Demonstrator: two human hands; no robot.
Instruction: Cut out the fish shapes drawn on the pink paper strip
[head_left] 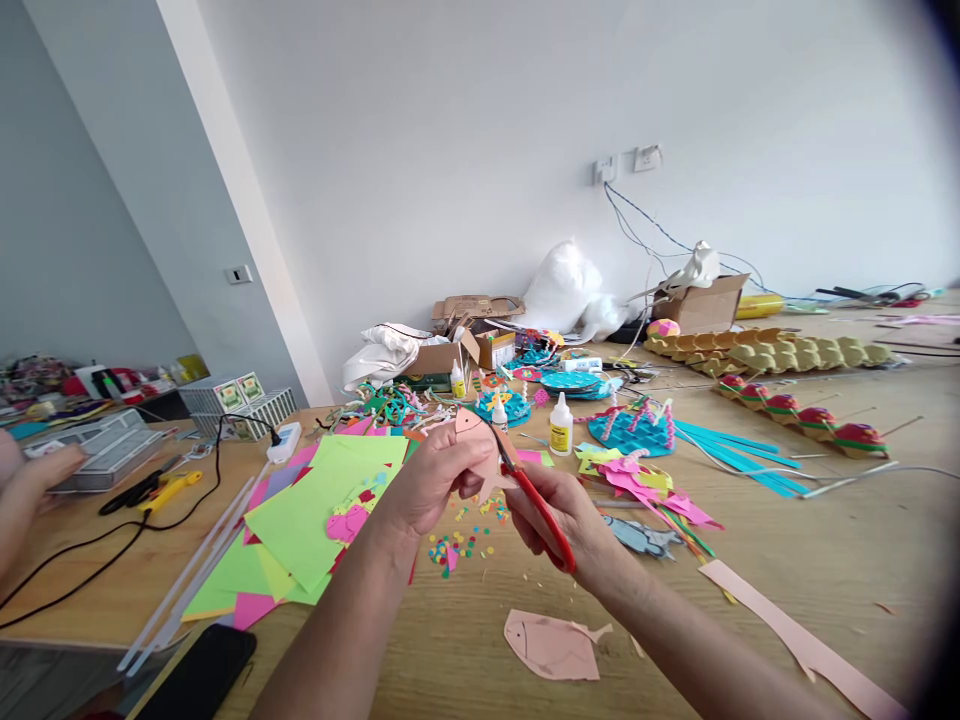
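One hand [427,478] holds paper fish [472,428], the other [574,502] scissors [543,514].

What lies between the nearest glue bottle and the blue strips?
In the head view, a pink-trimmed blue piece lies between the bottle and the strips.

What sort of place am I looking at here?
Probably a craft room or small workshop. Bright paper sheets and a glue bottle sit on the wooden table, and the right hand holds red scissors at a paper fish.
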